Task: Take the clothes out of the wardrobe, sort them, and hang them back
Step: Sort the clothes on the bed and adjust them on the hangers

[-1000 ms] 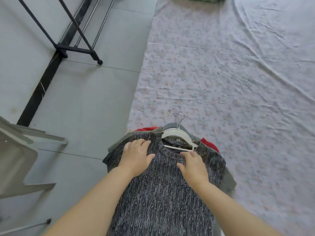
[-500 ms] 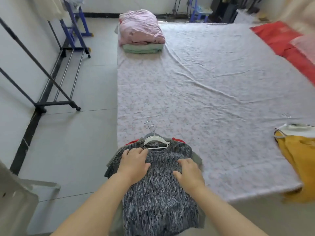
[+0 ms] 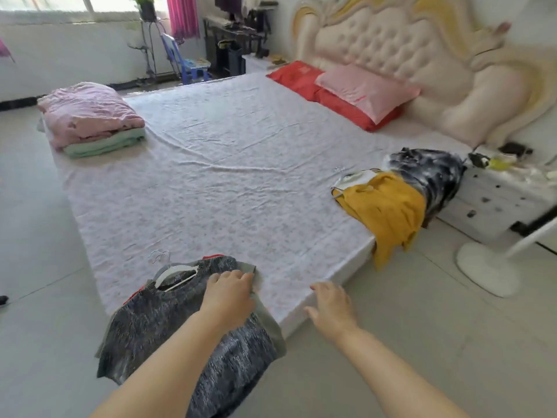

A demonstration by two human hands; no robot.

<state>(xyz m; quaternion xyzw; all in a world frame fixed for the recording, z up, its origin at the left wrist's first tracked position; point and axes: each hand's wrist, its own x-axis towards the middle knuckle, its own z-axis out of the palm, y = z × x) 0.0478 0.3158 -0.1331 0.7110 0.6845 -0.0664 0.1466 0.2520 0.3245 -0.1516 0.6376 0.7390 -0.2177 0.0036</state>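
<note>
A folded pink blanket (image 3: 90, 113) sits on the far left corner of the bed with the pale floral sheet (image 3: 226, 191). At the near corner lies a stack of clothes topped by a grey-and-black marled knit sweater (image 3: 162, 324) on a white plastic hanger (image 3: 176, 274), its lower part draping off the edge. The left hand (image 3: 229, 297) rests flat on the sweater's shoulder, fingers straight and together. The right hand (image 3: 331, 309) hovers by the mattress corner, fingers loosely spread, holding nothing. Further right, a mustard-yellow garment (image 3: 388, 212) overlaps a black-and-white mottled garment (image 3: 431, 176) on the bed's edge.

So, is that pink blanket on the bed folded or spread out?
Folded: the pink blanket lies as a thick layered bundle atop a green blanket, at the bed's far corner.
</note>
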